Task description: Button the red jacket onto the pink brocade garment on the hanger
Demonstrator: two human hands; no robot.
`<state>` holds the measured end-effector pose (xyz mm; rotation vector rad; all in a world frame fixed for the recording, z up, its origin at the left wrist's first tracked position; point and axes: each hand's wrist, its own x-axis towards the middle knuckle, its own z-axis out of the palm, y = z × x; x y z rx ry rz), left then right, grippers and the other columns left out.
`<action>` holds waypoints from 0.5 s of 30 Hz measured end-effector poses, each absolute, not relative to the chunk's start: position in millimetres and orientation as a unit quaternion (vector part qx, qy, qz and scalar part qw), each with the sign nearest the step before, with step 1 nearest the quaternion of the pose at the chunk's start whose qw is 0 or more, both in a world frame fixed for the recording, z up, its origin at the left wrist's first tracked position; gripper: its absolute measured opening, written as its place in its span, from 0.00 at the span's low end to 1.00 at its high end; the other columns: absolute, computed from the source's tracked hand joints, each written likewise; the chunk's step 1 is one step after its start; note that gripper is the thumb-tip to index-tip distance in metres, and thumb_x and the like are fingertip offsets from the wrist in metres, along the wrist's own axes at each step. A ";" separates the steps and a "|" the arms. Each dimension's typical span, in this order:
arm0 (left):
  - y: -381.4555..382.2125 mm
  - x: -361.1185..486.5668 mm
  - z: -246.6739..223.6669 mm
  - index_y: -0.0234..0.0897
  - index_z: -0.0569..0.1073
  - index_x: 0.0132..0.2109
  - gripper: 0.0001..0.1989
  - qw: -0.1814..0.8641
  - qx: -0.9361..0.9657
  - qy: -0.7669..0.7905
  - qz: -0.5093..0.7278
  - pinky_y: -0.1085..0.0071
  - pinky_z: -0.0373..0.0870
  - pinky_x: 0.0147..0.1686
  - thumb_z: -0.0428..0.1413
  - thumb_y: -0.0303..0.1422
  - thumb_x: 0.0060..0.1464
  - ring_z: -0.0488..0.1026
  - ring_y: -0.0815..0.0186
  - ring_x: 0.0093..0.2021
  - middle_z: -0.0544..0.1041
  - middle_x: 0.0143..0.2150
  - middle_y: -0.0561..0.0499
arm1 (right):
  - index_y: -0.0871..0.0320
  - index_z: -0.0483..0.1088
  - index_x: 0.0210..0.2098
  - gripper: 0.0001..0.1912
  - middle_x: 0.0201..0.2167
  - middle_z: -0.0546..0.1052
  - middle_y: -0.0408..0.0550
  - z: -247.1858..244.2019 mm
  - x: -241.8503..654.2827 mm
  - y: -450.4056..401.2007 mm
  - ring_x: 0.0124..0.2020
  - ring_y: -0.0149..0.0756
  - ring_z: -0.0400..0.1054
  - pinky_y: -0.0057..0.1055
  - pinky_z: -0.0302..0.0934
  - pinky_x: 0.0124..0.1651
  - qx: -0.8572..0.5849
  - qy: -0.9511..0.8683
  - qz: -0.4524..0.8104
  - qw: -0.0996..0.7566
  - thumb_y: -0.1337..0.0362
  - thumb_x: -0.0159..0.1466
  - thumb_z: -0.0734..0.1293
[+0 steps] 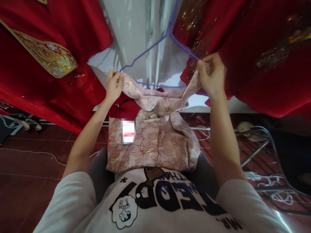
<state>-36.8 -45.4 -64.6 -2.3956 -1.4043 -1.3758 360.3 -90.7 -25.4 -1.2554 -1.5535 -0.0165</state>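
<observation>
A pink garment with gold floral pattern lies over my lap, its upper part raised between my hands. My left hand pinches one upper corner of it, close to the left end of a purple hanger. At the other upper corner, my right hand grips the cloth beside the hanger's right arm; whether it also holds the hanger is hard to tell. The hanger's lower bar shows behind the garment's top edge. A piece of dark red cloth and a white tag rest on the garment's left side.
Red garments with gold decoration hang at the left and right. A white cloth or curtain is behind the hanger. At the lower right stands a metal-framed chair with white cables below. Shoes and a cable are on the left floor.
</observation>
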 end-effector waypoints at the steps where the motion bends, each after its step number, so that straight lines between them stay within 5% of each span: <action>1: -40.9 -50.9 -68.4 0.41 0.71 0.39 0.21 0.033 -0.756 -0.483 -0.440 0.54 0.65 0.63 0.46 0.50 0.73 0.69 0.53 0.58 0.73 0.50 0.42 | 0.53 0.66 0.37 0.07 0.38 0.76 0.47 -24.6 359.9 -91.0 0.40 0.37 0.71 0.37 0.64 0.53 -0.524 -0.653 -0.004 0.547 0.58 0.69 0.66; 6: -22.6 -91.6 -93.6 0.41 0.73 0.36 0.27 0.018 -0.711 -0.545 -0.444 0.48 0.66 0.61 0.49 0.59 0.67 0.71 0.49 0.54 0.75 0.44 0.43 | 0.53 0.66 0.36 0.06 0.35 0.75 0.46 -23.9 358.9 -91.2 0.38 0.37 0.70 0.36 0.65 0.51 -0.508 -0.650 0.003 0.565 0.59 0.69 0.67; 11: -12.7 -95.5 -96.5 0.41 0.73 0.36 0.26 -0.029 -0.719 -0.537 -0.441 0.56 0.68 0.59 0.49 0.59 0.66 0.74 0.55 0.50 0.76 0.41 0.46 | 0.53 0.67 0.36 0.06 0.35 0.76 0.47 -22.6 358.8 -93.7 0.38 0.37 0.69 0.36 0.65 0.50 -0.518 -0.646 0.003 0.560 0.59 0.68 0.67; 15: -6.7 -96.2 -80.2 0.41 0.74 0.36 0.39 -0.068 -0.739 -0.511 -0.434 0.59 0.68 0.58 0.44 0.73 0.57 0.72 0.58 0.49 0.77 0.41 0.48 | 0.52 0.67 0.35 0.06 0.36 0.76 0.46 -19.8 358.4 -96.0 0.39 0.36 0.69 0.34 0.64 0.51 -0.531 -0.649 0.001 0.544 0.61 0.68 0.68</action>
